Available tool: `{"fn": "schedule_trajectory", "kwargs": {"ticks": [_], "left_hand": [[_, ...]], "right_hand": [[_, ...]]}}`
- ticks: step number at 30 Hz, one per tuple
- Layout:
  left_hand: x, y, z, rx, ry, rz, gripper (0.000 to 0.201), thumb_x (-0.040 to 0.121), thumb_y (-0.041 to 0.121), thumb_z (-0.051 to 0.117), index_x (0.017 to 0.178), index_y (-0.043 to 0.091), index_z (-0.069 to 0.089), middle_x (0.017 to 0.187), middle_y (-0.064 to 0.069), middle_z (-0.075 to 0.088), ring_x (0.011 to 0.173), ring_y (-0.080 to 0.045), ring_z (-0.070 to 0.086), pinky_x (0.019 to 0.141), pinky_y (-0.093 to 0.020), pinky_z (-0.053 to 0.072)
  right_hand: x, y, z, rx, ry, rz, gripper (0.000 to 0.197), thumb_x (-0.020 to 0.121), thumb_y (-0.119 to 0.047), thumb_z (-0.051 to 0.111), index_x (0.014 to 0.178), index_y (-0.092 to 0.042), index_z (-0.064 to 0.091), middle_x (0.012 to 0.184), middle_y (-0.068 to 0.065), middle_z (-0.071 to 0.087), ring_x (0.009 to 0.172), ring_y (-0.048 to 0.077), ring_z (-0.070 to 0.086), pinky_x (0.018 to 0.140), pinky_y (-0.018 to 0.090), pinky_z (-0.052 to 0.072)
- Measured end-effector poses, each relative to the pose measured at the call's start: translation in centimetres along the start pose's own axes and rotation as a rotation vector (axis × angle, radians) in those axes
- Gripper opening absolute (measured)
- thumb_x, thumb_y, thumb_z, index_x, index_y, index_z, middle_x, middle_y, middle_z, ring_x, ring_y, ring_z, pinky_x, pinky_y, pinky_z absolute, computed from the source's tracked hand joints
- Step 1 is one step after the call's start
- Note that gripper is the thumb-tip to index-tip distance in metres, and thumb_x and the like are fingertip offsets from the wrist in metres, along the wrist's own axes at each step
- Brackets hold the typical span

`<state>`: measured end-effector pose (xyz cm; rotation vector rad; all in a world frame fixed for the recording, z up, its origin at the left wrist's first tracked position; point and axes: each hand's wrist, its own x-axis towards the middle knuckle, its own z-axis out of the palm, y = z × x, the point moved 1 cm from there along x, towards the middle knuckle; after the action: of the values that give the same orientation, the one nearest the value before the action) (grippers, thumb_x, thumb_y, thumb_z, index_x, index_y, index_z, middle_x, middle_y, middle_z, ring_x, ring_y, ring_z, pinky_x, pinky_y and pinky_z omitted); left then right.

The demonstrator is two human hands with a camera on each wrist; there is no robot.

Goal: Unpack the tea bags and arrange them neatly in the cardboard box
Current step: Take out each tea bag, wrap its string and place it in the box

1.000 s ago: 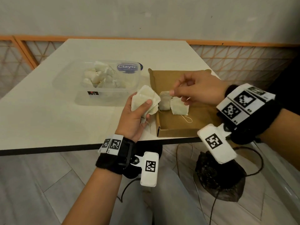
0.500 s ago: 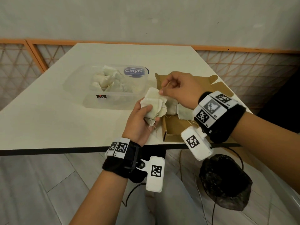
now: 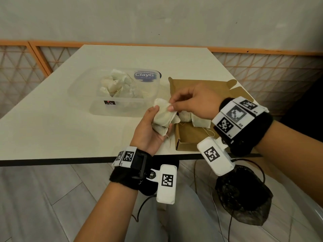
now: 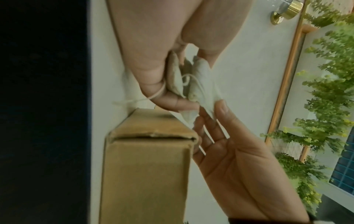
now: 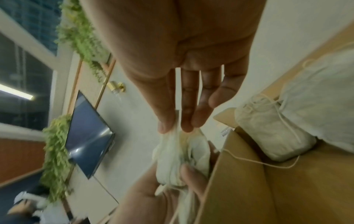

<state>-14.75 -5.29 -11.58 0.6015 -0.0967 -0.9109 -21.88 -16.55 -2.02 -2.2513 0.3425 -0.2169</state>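
Note:
My left hand (image 3: 153, 124) grips a small bunch of pale tea bags (image 3: 163, 117) just left of the open brown cardboard box (image 3: 188, 138). My right hand (image 3: 188, 103) reaches across from the right and pinches the top corner of one tea bag in that bunch between thumb and fingers (image 5: 173, 124). In the left wrist view the bunch of tea bags (image 4: 199, 81) hangs above the box's corner (image 4: 151, 133), strings trailing. Two tea bags (image 3: 197, 119) lie side by side inside the box, partly hidden by my right hand.
A clear plastic tub (image 3: 115, 91) with a blue label holds several more tea bags, left of the box on the white table (image 3: 52, 126). The table's dark front edge (image 3: 70, 160) runs just below my wrists. A dark bag (image 3: 243, 194) lies on the floor.
My right hand left the tea bags in the box and moved left to the bunch in my left hand, where it now pinches one bag. The left hand stayed put.

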Motion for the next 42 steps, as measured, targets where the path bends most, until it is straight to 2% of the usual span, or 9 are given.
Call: {"fn": "schedule_trajectory", "kwargs": {"ticks": [3, 8, 14, 16, 23, 27, 33, 38, 42], "left_hand": [[0.1, 0.1, -0.1, -0.051, 0.016, 0.012, 0.026, 0.097, 0.025, 0.048, 0.121, 0.015, 0.048, 0.106, -0.008, 0.061, 0.076, -0.017, 0.065, 0.051, -0.023, 0.053], [0.0, 0.1, 0.0, -0.055, 0.048, -0.013, 0.008, 0.096, 0.022, 0.051, 0.096, 0.016, 0.054, 0.094, -0.006, 0.066, 0.081, -0.019, 0.062, 0.050, -0.022, 0.053], [0.5, 0.1, -0.6, -0.095, 0.048, 0.032, 0.025, 0.095, 0.025, 0.052, 0.117, 0.014, 0.048, 0.106, -0.007, 0.062, 0.087, -0.020, 0.062, 0.051, -0.022, 0.052], [0.6, 0.1, -0.8, -0.103, 0.046, 0.036, 0.028, 0.095, 0.025, 0.051, 0.120, 0.015, 0.047, 0.115, -0.008, 0.058, 0.090, -0.020, 0.060, 0.052, -0.023, 0.052], [1.0, 0.0, -1.2, -0.102, 0.022, 0.017, 0.031, 0.093, 0.026, 0.053, 0.122, 0.016, 0.046, 0.124, -0.008, 0.053, 0.094, -0.019, 0.058, 0.053, -0.023, 0.052], [0.9, 0.0, -1.0, -0.090, 0.023, 0.017, 0.030, 0.094, 0.026, 0.051, 0.122, 0.017, 0.046, 0.123, -0.007, 0.054, 0.093, -0.018, 0.058, 0.053, -0.023, 0.052], [0.7, 0.0, -0.7, -0.079, 0.036, 0.027, 0.028, 0.094, 0.025, 0.052, 0.120, 0.017, 0.046, 0.118, -0.006, 0.055, 0.091, -0.017, 0.058, 0.051, -0.022, 0.052], [0.7, 0.0, -0.8, -0.056, 0.036, 0.017, 0.028, 0.095, 0.026, 0.051, 0.121, 0.017, 0.046, 0.122, -0.006, 0.053, 0.094, -0.019, 0.058, 0.053, -0.022, 0.053], [0.6, 0.0, -0.7, -0.058, 0.031, 0.014, 0.027, 0.095, 0.026, 0.051, 0.120, 0.015, 0.047, 0.112, -0.007, 0.059, 0.091, -0.019, 0.060, 0.053, -0.022, 0.053]], "right_hand": [[0.0, 0.4, -1.0, 0.114, 0.035, 0.059, 0.004, 0.081, -0.013, 0.069, 0.083, -0.013, 0.066, 0.075, -0.002, 0.066, 0.060, -0.001, 0.060, 0.058, 0.013, 0.047], [-0.3, 1.5, -4.0, 0.193, 0.106, 0.117, 0.008, 0.082, -0.012, 0.068, 0.077, -0.014, 0.061, 0.079, 0.003, 0.066, 0.066, 0.009, 0.063, 0.057, 0.016, 0.051], [-1.8, 3.9, -7.0, -0.146, 0.014, 0.243, 0.006, 0.083, -0.016, 0.067, 0.087, -0.013, 0.064, 0.079, -0.002, 0.065, 0.067, 0.005, 0.059, 0.055, 0.009, 0.045], [-2.3, 4.6, -7.3, -0.246, -0.084, 0.285, 0.007, 0.082, -0.019, 0.068, 0.087, -0.015, 0.065, 0.080, -0.002, 0.065, 0.070, 0.008, 0.059, 0.062, 0.012, 0.044], [-2.6, 5.8, -6.4, -0.176, -0.217, 0.353, 0.006, 0.076, -0.019, 0.072, 0.079, -0.023, 0.069, 0.070, -0.001, 0.062, 0.062, 0.004, 0.053, 0.061, 0.015, 0.039], [-1.6, 6.9, -5.7, -0.229, -0.139, 0.401, 0.007, 0.077, -0.016, 0.073, 0.076, -0.021, 0.068, 0.054, -0.006, 0.057, 0.044, 0.000, 0.049, 0.042, 0.008, 0.037], [-0.6, 6.7, -6.4, -0.098, -0.031, 0.430, 0.005, 0.081, -0.006, 0.069, 0.078, -0.009, 0.066, 0.048, -0.001, 0.057, 0.035, 0.001, 0.048, 0.035, 0.012, 0.037], [-0.7, 6.2, -7.2, -0.092, -0.039, 0.472, 0.013, 0.079, -0.011, 0.071, 0.092, -0.008, 0.067, 0.063, 0.007, 0.061, 0.047, 0.011, 0.051, 0.046, 0.018, 0.044], [-1.7, 6.3, -8.3, 0.081, 0.121, 0.492, 0.017, 0.079, -0.007, 0.069, 0.093, -0.005, 0.060, 0.069, 0.007, 0.060, 0.057, 0.013, 0.054, 0.052, 0.018, 0.048]]}}
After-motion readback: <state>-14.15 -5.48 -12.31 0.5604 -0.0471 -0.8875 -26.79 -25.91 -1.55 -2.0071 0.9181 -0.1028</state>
